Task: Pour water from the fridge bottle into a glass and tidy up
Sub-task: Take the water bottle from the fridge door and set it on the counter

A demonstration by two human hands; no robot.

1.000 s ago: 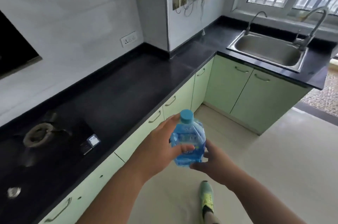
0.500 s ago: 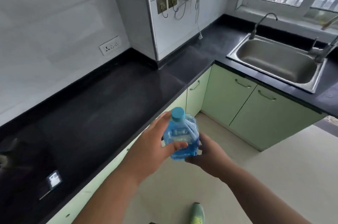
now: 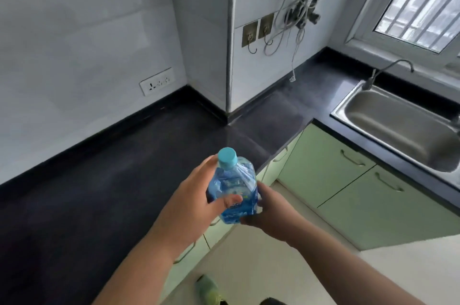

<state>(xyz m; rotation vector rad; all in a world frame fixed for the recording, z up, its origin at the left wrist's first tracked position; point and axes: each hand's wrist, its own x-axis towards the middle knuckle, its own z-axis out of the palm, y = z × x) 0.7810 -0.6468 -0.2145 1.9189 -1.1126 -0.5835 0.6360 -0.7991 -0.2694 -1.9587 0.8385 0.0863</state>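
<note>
Stretching across the left and centre of the frame, the black stone table (image 3: 104, 180) lies bare beneath a white wall socket (image 3: 156, 81). Low in the centre, the left hand (image 3: 191, 205) wraps its fingers (image 3: 230, 199) around the blue clear-plastic water bottle with a light blue cap (image 3: 234, 187), held upright above the table's front edge. The right hand (image 3: 270, 212) grips the bottle's lower right side. At the right edge sits a stainless steel sink (image 3: 398, 128) above pale green cabinet doors (image 3: 348, 187).
</note>
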